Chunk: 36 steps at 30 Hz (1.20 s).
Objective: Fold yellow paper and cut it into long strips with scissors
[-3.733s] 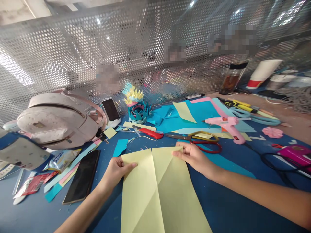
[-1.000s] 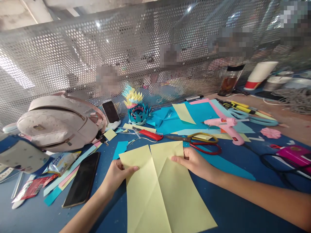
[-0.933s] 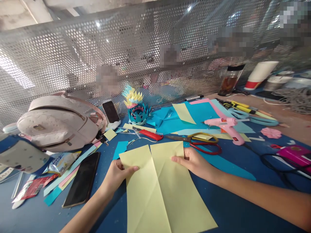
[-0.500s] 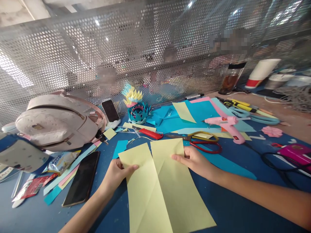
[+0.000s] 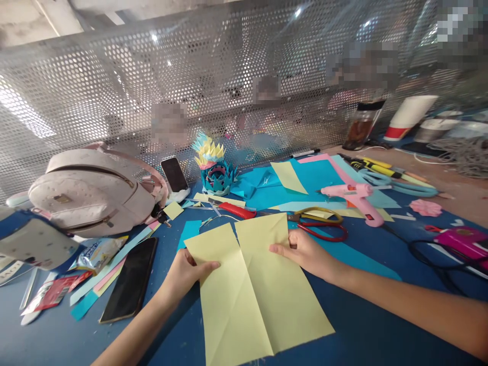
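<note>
A creased sheet of pale yellow paper [image 5: 263, 290] is held up above the blue table, with a fold line down its middle and a short split at its top edge. My left hand [image 5: 192, 272] pinches its left side, thumb on the front and fingers behind. On the upper right side, my right hand [image 5: 305, 251] grips the paper the same way. Just beyond the sheet lie scissors [image 5: 322, 223] with yellow and red handles and a red-handled cutter [image 5: 238, 210]. A pink glue gun [image 5: 356, 198] rests to the right on coloured paper.
A pink backpack [image 5: 84, 190], a dark phone [image 5: 131, 279] and snack wrappers [image 5: 97, 254] occupy the left. At the back stand a folded-paper model [image 5: 216, 170] and a propped phone [image 5: 175, 175] before a perforated metal panel [image 5: 213, 81]. A black cable [image 5: 427, 259] curls at right.
The lower end of the yellow paper has risen slightly, so its bottom edge shows more. Both hands keep their hold in nearly the same place.
</note>
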Tool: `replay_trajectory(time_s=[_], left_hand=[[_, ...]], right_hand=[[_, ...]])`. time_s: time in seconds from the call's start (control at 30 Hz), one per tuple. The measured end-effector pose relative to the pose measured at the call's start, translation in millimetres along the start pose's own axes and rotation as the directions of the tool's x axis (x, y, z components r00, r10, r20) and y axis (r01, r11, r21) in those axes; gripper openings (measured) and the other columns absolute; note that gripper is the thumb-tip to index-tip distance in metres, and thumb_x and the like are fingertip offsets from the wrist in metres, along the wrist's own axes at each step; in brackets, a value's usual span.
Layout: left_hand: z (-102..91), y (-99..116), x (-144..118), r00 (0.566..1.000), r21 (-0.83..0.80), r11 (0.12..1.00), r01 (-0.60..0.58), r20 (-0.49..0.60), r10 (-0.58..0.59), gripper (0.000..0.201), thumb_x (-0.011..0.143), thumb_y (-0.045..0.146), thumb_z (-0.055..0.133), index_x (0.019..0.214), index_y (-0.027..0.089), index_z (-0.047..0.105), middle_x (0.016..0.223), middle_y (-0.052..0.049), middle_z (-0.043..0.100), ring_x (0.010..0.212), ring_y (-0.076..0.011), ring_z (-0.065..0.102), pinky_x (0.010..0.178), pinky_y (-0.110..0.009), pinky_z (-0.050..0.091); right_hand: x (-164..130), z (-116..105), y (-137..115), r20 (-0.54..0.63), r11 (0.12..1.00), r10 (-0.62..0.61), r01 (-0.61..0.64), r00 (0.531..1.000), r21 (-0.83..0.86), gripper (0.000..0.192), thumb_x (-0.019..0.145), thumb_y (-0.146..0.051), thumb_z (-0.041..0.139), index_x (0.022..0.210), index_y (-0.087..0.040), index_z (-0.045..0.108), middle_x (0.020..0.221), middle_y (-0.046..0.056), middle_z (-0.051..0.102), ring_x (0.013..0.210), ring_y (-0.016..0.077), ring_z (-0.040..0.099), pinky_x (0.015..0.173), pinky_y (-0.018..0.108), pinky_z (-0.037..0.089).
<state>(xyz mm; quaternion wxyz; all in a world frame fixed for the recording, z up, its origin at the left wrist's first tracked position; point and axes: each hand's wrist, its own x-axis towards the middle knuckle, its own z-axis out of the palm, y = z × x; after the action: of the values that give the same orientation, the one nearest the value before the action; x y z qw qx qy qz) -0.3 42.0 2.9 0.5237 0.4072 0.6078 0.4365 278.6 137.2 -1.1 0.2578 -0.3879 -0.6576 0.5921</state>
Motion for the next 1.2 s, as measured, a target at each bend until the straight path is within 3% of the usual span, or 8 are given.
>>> replay_trajectory(time_s=[0.1, 0.17, 0.3, 0.43, 0.57, 0.67, 0.97, 1.2], left_hand=[[0.4, 1, 0, 1.000, -0.004, 1.000, -0.012, -0.003, 0.012, 0.051, 0.054, 0.042, 0.092, 0.093, 0.011, 0.077, 0.097, -0.015, 0.079, 0.089, -0.0354, 0.075, 0.074, -0.040, 0.063], [0.1, -1, 2, 1.000, -0.018, 1.000, -0.020, -0.011, 0.020, 0.052, 0.053, 0.041, 0.093, 0.092, 0.012, 0.077, 0.097, -0.014, 0.079, 0.089, -0.0353, 0.075, 0.075, -0.040, 0.063], [-2.0, -7, 4, 0.999, -0.010, 0.999, -0.044, -0.024, 0.043, 0.050, 0.055, 0.042, 0.092, 0.094, 0.014, 0.078, 0.098, -0.013, 0.079, 0.089, -0.0338, 0.076, 0.074, -0.038, 0.063], [-3.5, -7, 4, 0.994, 0.075, 0.997, -0.033, 0.103, 0.025, 0.043, 0.061, 0.044, 0.089, 0.089, 0.013, 0.078, 0.093, -0.014, 0.080, 0.085, -0.0343, 0.076, 0.067, -0.035, 0.062], [-2.9, -2, 1, 0.992, 0.045, 0.999, -0.019, 0.125, 0.013, 0.044, 0.061, 0.041, 0.089, 0.092, 0.012, 0.078, 0.100, -0.016, 0.079, 0.089, -0.0344, 0.075, 0.074, -0.037, 0.062], [-3.2, -1, 0, 0.998, -0.018, 1.000, -0.025, 0.051, 0.026, 0.048, 0.061, 0.040, 0.090, 0.098, 0.012, 0.077, 0.105, -0.016, 0.078, 0.095, -0.0350, 0.074, 0.078, -0.038, 0.062], [-6.4, -6, 3, 0.997, -0.031, 0.999, -0.015, 0.076, 0.017, 0.050, 0.060, 0.039, 0.091, 0.097, 0.010, 0.076, 0.104, -0.017, 0.078, 0.092, -0.0353, 0.075, 0.077, -0.039, 0.063], [-4.4, 1, 0, 0.997, 0.029, 1.000, 0.008, 0.072, -0.010, 0.047, 0.064, 0.045, 0.087, 0.093, 0.009, 0.077, 0.103, -0.016, 0.078, 0.091, -0.0339, 0.075, 0.075, -0.036, 0.061]], right_hand=[[2, -1, 5, -0.080, 0.993, -0.032, 0.023, 0.996, -0.114, 0.051, 0.063, -0.060, 0.080, 0.057, -0.019, 0.050, 0.050, -0.004, 0.044, 0.046, 0.0105, 0.039, 0.040, 0.023, 0.025], [3, -2, 7, -0.093, 0.988, -0.048, 0.033, 0.994, -0.151, 0.054, 0.063, -0.061, 0.079, 0.054, -0.019, 0.045, 0.048, -0.005, 0.036, 0.045, 0.0085, 0.032, 0.040, 0.022, 0.020], [3, -1, 5, -0.082, 0.990, -0.064, 0.053, 0.995, -0.132, 0.047, 0.068, -0.061, 0.076, 0.064, -0.019, 0.057, 0.050, -0.004, 0.041, 0.047, 0.0105, 0.037, 0.042, 0.023, 0.025], [1, -1, 1, -0.065, 0.997, -0.051, 0.048, 0.997, -0.054, 0.044, 0.075, -0.062, 0.071, 0.071, -0.019, 0.063, 0.054, -0.001, 0.054, 0.051, 0.0156, 0.051, 0.044, 0.025, 0.036], [0, -2, 0, 0.047, 0.997, -0.041, 0.038, 0.998, 0.066, 0.039, 0.077, -0.056, 0.073, 0.089, -0.019, 0.068, 0.082, 0.005, 0.073, 0.078, 0.0262, 0.070, 0.060, 0.030, 0.054], [0, -2, 0, 0.091, 0.996, -0.018, 0.010, 0.996, 0.093, 0.043, 0.072, -0.053, 0.078, 0.097, -0.018, 0.069, 0.094, 0.009, 0.076, 0.090, 0.0312, 0.072, 0.071, 0.037, 0.059], [1, 0, -5, 0.060, 0.999, -0.011, 0.008, 0.998, 0.049, 0.044, 0.070, -0.058, 0.077, 0.087, -0.017, 0.073, 0.088, 0.009, 0.077, 0.083, 0.0317, 0.074, 0.069, 0.039, 0.061], [2, 0, -1, 0.047, 0.995, -0.040, 0.035, 0.998, 0.091, 0.052, 0.075, -0.056, 0.075, 0.110, -0.019, 0.070, 0.100, 0.009, 0.077, 0.088, 0.0320, 0.074, 0.076, 0.041, 0.061]])
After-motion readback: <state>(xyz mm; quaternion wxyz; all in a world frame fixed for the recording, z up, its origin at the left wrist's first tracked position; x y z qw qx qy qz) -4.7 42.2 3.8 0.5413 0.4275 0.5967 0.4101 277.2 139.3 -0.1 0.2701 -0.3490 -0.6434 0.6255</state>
